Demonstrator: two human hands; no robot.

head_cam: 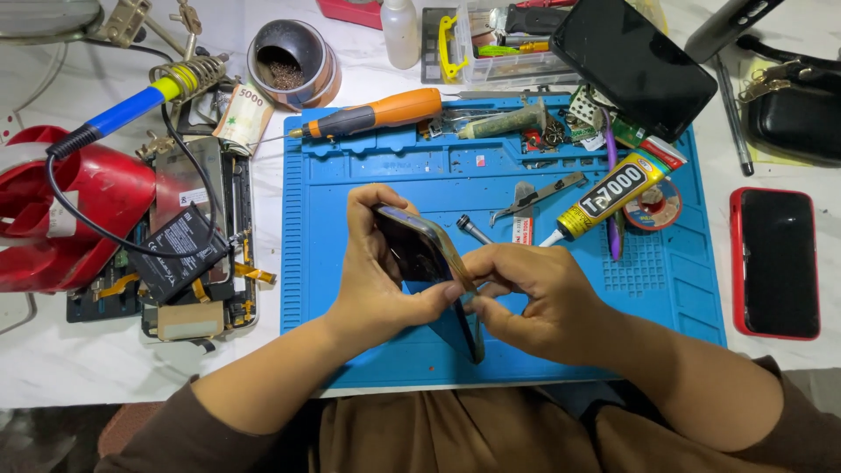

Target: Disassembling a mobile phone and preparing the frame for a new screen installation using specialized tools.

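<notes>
Left hand: your left hand (378, 271) is wrapped around the dark, glossy smartphone with a blue-tinted edge (419, 250), thumb pressing on its lower side
Right hand: your right hand (524, 298) is closed on the phone's lower corner, fingertips pinched at the seam; both hands meet there
Phone: it stands on edge at the centre of the frame, tilted, its lower end down on the blue silicone repair mat (368, 175)
Step in hand: it looks as though you are working the seam between screen and body, either parting or pressing it
Next move: that calls for a steady left grip and gentle, even pressure along the edge, not a twist
Nearby: a black-and-yellow tube of adhesive (604, 194) and grey metal tweezers (536, 194) lie right of centre; an orange-handled screwdriver (377, 116) lies above
Hard to tell: your fingers hide the seam, so I cannot tell whether a pick sits between them, nor whether the seam is open
Cut off: a red fan-like thing (61, 210) runs off the left edge
</notes>
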